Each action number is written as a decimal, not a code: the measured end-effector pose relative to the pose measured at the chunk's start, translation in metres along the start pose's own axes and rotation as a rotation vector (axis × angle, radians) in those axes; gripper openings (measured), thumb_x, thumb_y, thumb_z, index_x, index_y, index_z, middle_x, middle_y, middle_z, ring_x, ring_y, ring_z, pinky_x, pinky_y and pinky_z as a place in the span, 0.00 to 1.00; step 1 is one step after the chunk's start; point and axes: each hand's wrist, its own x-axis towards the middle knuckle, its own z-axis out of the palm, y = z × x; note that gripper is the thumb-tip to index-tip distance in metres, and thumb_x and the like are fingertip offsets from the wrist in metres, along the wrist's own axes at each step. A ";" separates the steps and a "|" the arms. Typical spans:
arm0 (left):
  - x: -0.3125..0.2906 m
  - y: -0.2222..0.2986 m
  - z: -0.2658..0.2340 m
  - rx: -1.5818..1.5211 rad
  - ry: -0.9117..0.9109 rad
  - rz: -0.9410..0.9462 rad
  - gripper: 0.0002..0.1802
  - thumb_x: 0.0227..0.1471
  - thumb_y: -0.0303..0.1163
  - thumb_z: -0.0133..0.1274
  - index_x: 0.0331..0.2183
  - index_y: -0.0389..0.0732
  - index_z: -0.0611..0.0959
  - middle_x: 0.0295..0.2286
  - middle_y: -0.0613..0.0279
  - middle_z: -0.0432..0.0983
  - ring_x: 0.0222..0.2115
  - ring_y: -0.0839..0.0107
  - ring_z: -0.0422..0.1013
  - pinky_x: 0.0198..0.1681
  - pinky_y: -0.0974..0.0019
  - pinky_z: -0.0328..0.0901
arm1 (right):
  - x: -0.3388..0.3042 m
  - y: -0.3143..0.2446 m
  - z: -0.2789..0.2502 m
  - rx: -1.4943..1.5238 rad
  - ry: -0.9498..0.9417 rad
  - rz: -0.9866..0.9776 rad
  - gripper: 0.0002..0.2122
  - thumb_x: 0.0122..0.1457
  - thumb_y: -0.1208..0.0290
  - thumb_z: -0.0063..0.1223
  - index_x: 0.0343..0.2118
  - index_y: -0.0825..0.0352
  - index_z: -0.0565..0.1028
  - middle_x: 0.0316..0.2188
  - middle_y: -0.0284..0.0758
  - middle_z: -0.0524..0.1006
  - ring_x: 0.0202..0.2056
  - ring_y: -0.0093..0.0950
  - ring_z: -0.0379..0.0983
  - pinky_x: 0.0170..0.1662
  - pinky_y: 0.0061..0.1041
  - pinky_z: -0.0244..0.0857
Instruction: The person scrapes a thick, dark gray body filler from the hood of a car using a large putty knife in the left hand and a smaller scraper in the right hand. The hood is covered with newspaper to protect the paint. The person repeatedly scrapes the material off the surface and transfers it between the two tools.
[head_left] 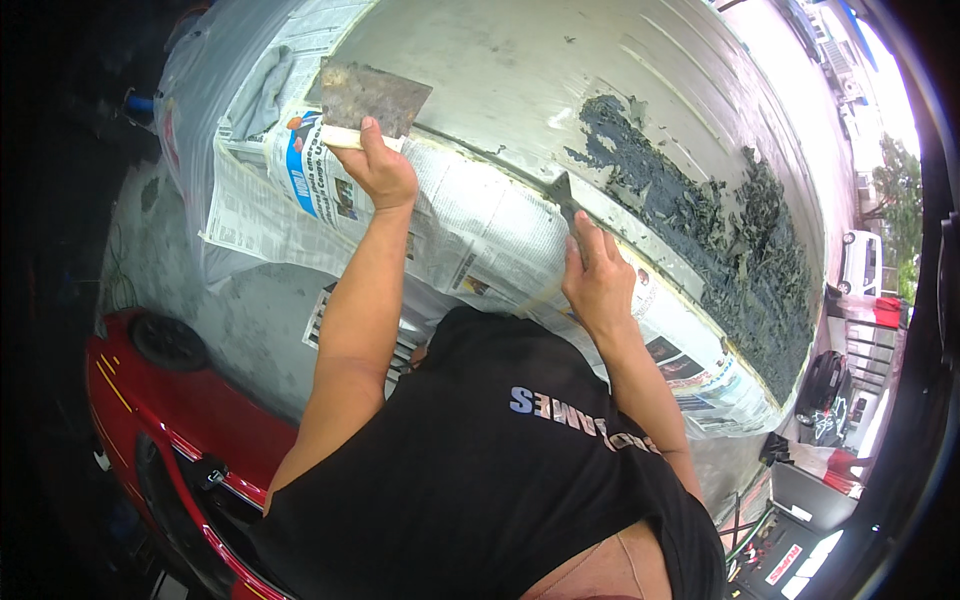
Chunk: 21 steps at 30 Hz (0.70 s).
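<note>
My left hand [384,178] is closed on the pale grip of a wide, flat scraper plate [372,98], its grey-brown surface stained. The plate is over the panel's taped left edge. In my right hand [602,278] is a narrow putty knife [565,192], its blade pointing away from me at the panel's near edge. Before me spreads a large, greenish-grey vehicle panel [480,70]. Dark, wrinkled, flaking coating [680,205] lies in a thick band along its right side. Taped newspaper [480,225] covers the part nearest me.
A grey cloth [262,92] rests on the newspaper at the far left, beside clear plastic sheeting [190,100]. A red car [200,420] stands behind on the left. Toward the lower right are an open dark case [812,498] and a metal rack [868,350]. Parked vehicles [860,262] stand outside.
</note>
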 end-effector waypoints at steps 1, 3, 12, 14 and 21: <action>0.000 0.005 0.003 -0.010 0.004 -0.008 0.31 0.62 0.29 0.46 0.61 0.27 0.57 0.56 0.42 0.62 0.55 0.56 0.64 0.62 0.58 0.56 | 0.000 0.000 0.001 0.002 0.005 0.002 0.18 0.57 0.76 0.60 0.52 0.64 0.76 0.37 0.42 0.81 0.31 0.41 0.81 0.33 0.36 0.75; -0.002 0.017 0.009 -0.030 0.011 -0.024 0.31 0.62 0.29 0.46 0.62 0.27 0.57 0.57 0.41 0.61 0.56 0.55 0.63 0.62 0.58 0.55 | 0.002 0.001 0.002 0.046 0.027 -0.005 0.18 0.58 0.75 0.60 0.52 0.63 0.76 0.35 0.42 0.80 0.29 0.42 0.80 0.31 0.36 0.74; -0.003 0.010 0.004 0.061 -0.008 0.008 0.31 0.62 0.29 0.45 0.61 0.26 0.57 0.56 0.38 0.61 0.55 0.52 0.64 0.61 0.56 0.56 | 0.050 -0.012 -0.018 0.360 0.214 -0.052 0.16 0.60 0.77 0.59 0.52 0.67 0.76 0.41 0.46 0.82 0.40 0.39 0.82 0.44 0.33 0.75; -0.005 0.012 0.007 0.086 0.001 0.022 0.32 0.62 0.31 0.46 0.61 0.25 0.57 0.55 0.36 0.62 0.53 0.52 0.66 0.59 0.55 0.58 | 0.045 0.018 -0.046 0.355 0.338 0.029 0.15 0.62 0.77 0.58 0.52 0.68 0.76 0.41 0.43 0.82 0.42 0.33 0.81 0.47 0.30 0.73; -0.005 0.021 0.012 0.166 0.025 -0.065 0.28 0.62 0.33 0.49 0.56 0.25 0.64 0.46 0.42 0.73 0.41 0.53 0.72 0.49 0.57 0.65 | -0.038 0.122 -0.104 0.520 0.658 0.483 0.19 0.67 0.69 0.55 0.58 0.69 0.71 0.40 0.35 0.80 0.35 0.17 0.72 0.36 0.15 0.63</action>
